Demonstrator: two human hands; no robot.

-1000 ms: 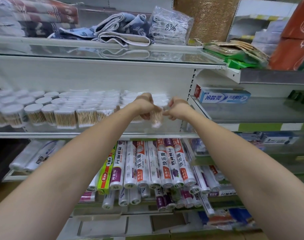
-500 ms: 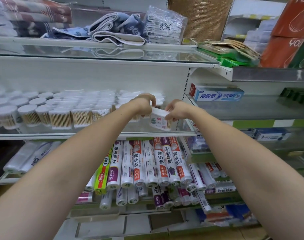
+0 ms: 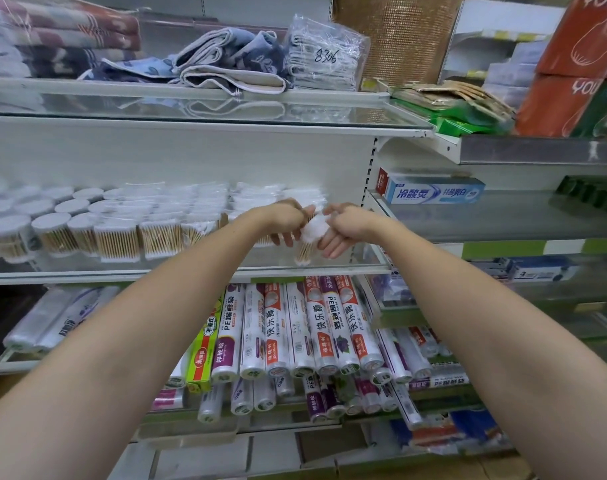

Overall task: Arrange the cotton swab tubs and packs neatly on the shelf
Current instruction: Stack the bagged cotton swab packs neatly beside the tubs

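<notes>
A clear pack of wooden cotton swabs (image 3: 308,239) stands upright at the right end of the glass shelf (image 3: 191,271), held between both hands. My left hand (image 3: 288,221) grips its left side and my right hand (image 3: 341,230) grips its right side, fingers pointing down. To the left stand rows of square swab packs (image 3: 156,237) and round swab tubs (image 3: 51,230) with white lids. More white-topped packs (image 3: 257,197) sit behind the hands, partly hidden.
Folded towels (image 3: 225,64) lie on the shelf above. Rolls of plastic bags and cling film (image 3: 295,330) fill the shelf below. A toothpaste box (image 3: 433,192) lies on the neighbouring shelf to the right, past the upright post (image 3: 371,188).
The pack, tilted with its label facing me half a second ago, now stands upright on the shelf's right end, with both hands gripping its sides.
</notes>
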